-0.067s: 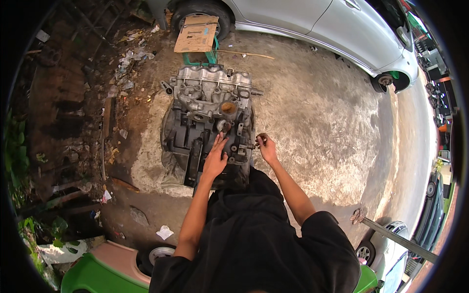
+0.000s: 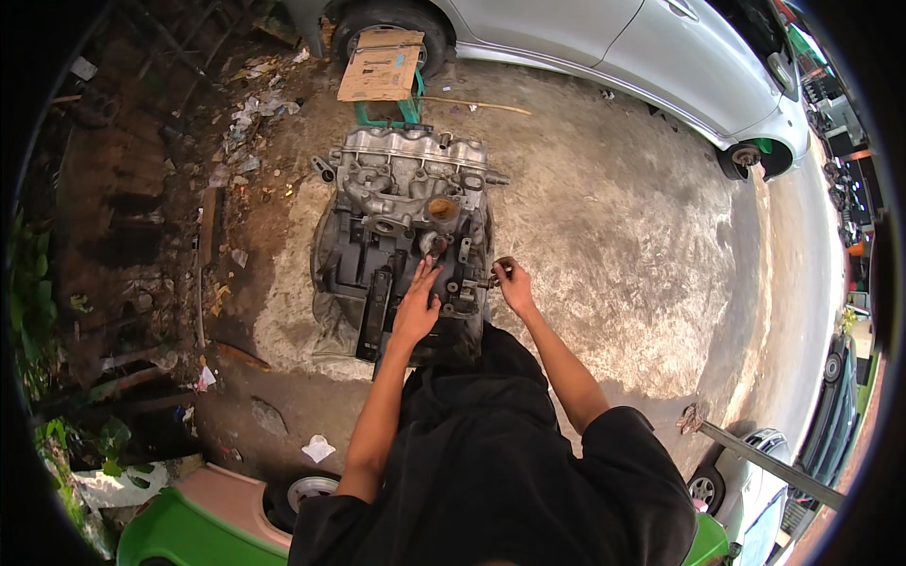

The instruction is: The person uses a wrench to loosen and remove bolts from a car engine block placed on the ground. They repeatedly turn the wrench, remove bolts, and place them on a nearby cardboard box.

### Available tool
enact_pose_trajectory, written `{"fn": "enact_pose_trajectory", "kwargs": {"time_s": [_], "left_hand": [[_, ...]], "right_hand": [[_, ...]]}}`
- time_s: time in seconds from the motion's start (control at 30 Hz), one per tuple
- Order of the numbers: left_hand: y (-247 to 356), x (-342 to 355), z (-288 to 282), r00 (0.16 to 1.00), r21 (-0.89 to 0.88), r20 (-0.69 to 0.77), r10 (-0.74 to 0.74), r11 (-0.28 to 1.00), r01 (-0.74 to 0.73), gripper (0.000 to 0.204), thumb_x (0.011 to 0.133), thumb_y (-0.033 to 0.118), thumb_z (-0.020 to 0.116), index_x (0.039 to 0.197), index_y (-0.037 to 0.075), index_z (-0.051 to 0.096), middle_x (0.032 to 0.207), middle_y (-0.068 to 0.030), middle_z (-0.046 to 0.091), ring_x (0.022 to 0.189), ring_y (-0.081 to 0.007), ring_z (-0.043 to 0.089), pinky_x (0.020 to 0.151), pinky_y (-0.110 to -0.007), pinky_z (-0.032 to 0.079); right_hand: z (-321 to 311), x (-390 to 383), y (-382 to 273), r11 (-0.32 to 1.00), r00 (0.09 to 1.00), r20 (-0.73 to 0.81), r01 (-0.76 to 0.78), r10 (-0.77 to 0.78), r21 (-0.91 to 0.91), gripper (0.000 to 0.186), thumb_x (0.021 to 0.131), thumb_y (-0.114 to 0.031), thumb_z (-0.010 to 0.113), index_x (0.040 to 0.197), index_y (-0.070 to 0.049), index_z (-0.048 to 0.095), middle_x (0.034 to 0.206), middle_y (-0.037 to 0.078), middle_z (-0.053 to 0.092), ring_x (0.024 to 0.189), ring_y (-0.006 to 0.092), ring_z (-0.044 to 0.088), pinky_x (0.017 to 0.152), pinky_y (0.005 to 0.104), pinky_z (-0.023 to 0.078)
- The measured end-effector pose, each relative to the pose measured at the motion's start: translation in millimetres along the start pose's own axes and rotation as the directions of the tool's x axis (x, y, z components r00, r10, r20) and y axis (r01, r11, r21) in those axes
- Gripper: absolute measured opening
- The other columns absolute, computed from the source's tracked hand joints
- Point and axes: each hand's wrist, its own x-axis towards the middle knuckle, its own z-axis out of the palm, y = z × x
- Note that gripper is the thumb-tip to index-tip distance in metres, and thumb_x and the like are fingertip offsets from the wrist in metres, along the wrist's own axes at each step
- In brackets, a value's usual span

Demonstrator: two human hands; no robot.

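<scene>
A car engine (image 2: 363, 247) stands on the ground in front of me, its silvery ribbed top cover (image 2: 415, 146) at the far end and a round brown-stained opening (image 2: 442, 209) in the metal casting below that. My left hand (image 2: 417, 309) rests on the near part of the block, fingers stretched out, their tips beside a small rounded fitting (image 2: 431, 245). At the block's right edge is my right hand (image 2: 512, 287), its fingers curled and pinched together next to a small protruding part (image 2: 469, 287). Whatever sits between those fingers is too small to name.
Beyond the engine, a green stool (image 2: 389, 111) carries a flat piece of cardboard (image 2: 380, 66) with small tools on it. A silver car (image 2: 604, 47) stands behind. Litter (image 2: 247, 123) lies to the left; a green car (image 2: 203, 528) is at the lower left.
</scene>
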Motion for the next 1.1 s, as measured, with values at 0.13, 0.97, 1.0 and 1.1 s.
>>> {"fn": "enact_pose_trajectory", "kwargs": {"time_s": [0.13,0.97,1.0,1.1], "left_hand": [[0.5,-1.4,0.2,1.000,-0.018,-0.003,-0.009,1.000,0.009,0.065,0.093,-0.003,0.053,0.156,0.011,0.044,0.172,-0.0031,0.024,0.158,-0.0240,0.023,0.117,-0.042,0.041],[35.5,-25.3,9.1,0.966,-0.220,-0.179,0.184,0.950,-0.222,0.041,0.097,0.002,0.061,0.139,0.005,0.062,0.133,-0.0197,0.065,0.126,-0.0375,0.061,0.100,-0.043,0.052],[42.8,-26.3,12.0,0.964,-0.256,-0.166,0.207,0.935,-0.244,0.040,0.098,0.004,0.062,0.137,0.005,0.063,0.129,-0.0202,0.067,0.122,-0.0372,0.064,0.098,-0.043,0.053],[60.4,-27.3,19.5,0.957,-0.321,-0.133,0.257,0.902,-0.287,0.035,0.098,0.007,0.066,0.132,0.003,0.067,0.120,-0.0185,0.071,0.113,-0.0327,0.070,0.095,-0.039,0.054]], "right_hand": [[16.4,10.5,-0.7,0.986,0.999,0.044,-0.027,0.020,0.167,0.018,0.099,-0.015,0.072,0.107,0.000,0.065,0.087,0.008,0.070,0.077,0.0156,0.068,0.072,0.0320,0.055],[-24.6,-81.1,-38.3,0.945,0.969,-0.192,0.201,-0.154,0.259,0.020,0.089,-0.003,0.080,0.095,-0.004,0.061,0.088,0.003,0.066,0.083,0.0124,0.059,0.074,0.0284,0.049],[-26.8,-90.5,-43.1,0.938,0.972,-0.190,0.193,-0.142,0.289,0.021,0.088,-0.002,0.080,0.095,-0.004,0.061,0.089,0.003,0.065,0.084,0.0119,0.057,0.076,0.0284,0.049],[-32.8,-112.2,-58.1,0.917,0.964,-0.220,0.215,-0.146,0.335,0.022,0.087,-0.002,0.080,0.094,-0.004,0.060,0.088,0.003,0.064,0.084,0.0118,0.057,0.077,0.0292,0.049]]}}
